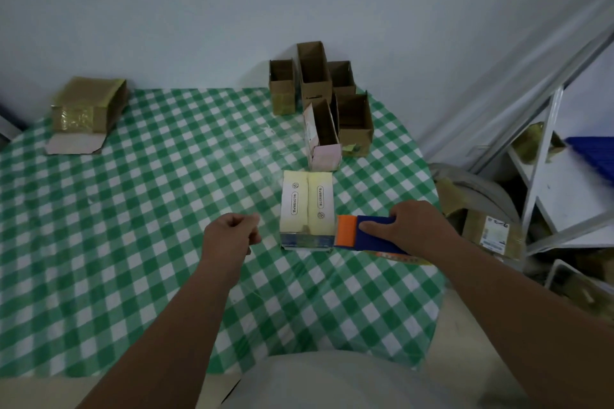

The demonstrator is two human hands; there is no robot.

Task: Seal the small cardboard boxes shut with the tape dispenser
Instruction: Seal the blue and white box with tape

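Starting at the upper left of the frame, a brown cardboard box (87,109) lies on its side on the green-and-white checked tablecloth (133,209), its end covered in shiny tape and a pale flap folded out flat toward the viewer. Its inside cannot be seen.

Left of centre, the left hand (232,234) hovers above the cloth with fingers curled into a loose fist, holding nothing.

Just right of it, at centre, sits the cream box (306,206): closed, its two top flaps meeting along a middle seam, each flap printed with a small oval label, and a bluish band along its near end. No tape can be made out along the seam.

Behind it, at upper centre, a cluster of open boxes (319,90) stands upright against the wall, their visible interiors dark; a pinkish one (322,136) leans at the front.

Right of centre, the right hand (408,226) grips the blue tape dispenser (372,234), whose orange head touches the cream box's near right corner.

At the far right, a white metal rack (548,176) stands beside taped parcels (491,232) on the floor.
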